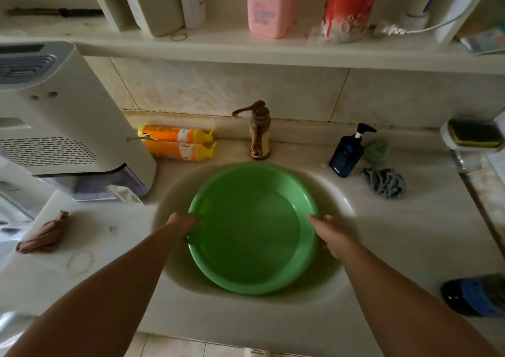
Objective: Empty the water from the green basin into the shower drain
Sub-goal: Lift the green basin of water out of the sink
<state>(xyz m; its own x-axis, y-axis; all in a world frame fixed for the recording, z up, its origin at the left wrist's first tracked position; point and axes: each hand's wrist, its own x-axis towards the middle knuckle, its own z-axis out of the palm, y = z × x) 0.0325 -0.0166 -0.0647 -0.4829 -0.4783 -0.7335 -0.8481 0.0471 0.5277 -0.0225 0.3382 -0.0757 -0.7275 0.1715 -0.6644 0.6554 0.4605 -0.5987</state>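
Note:
A round green basin [252, 228] with water in it rests inside the pale sink bowl [169, 200] below me. My left hand [183, 224] grips the basin's left rim, fingers curled under the edge. My right hand [329, 235] grips the right rim the same way. Both forearms reach in from the bottom of the view. The shower drain is not in view.
A bronze tap [259, 129] stands behind the sink. Two orange bottles [175, 143] lie at its left, a dark pump bottle [348, 153] and grey cloth [385, 183] at its right. A white appliance [62, 127] fills the left counter. A shelf with bottles [270, 3] hangs overhead.

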